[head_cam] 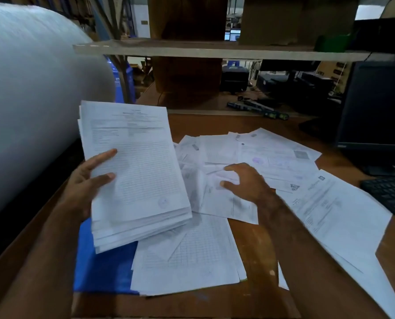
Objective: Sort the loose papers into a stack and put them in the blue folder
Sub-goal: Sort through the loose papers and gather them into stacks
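Nearest the camera, a blue folder [102, 270] is seen flat on the tabletop [256, 302], its right part covered by a gridded sheet pile [189, 256]; no papers are seen inside it, so the filing step is judged not yet done.

Progress, judged from the layout: a thick stack [134, 171] is already gathered and held above the folder's upper edge; its edges are fanned and uneven, so squaring is judged outstanding; roughly half of the papers are estimated to be collected, though the count cannot be told.

Left to do: loose sheets [272, 157] are spread over the centre and right of the tabletop, overlapping one another at mixed angles; one long sheet [343, 217] reaches toward the right near edge; all are to be added to the stack, then the stack placed in the folder.

Left hand [86, 180]: closed on the stack at its left edge, thumb and one finger laid across the top page, remaining fingers hidden beneath; the stack is held tilted, top edge away from the person; forearm entering from the lower left.

Right hand [242, 180]: palm down on the loose sheets in the centre, fingers curled and pressing on a crumpled sheet [217, 192]; whether a sheet is actually pinched cannot be told owing to blur; forearm entering from the lower right across the long sheet.

Farther back: a keyboard [389, 194] and a dark monitor [376, 104] at right; a large white roll [37, 88] at left; a shelf board [215, 51] across the rear.
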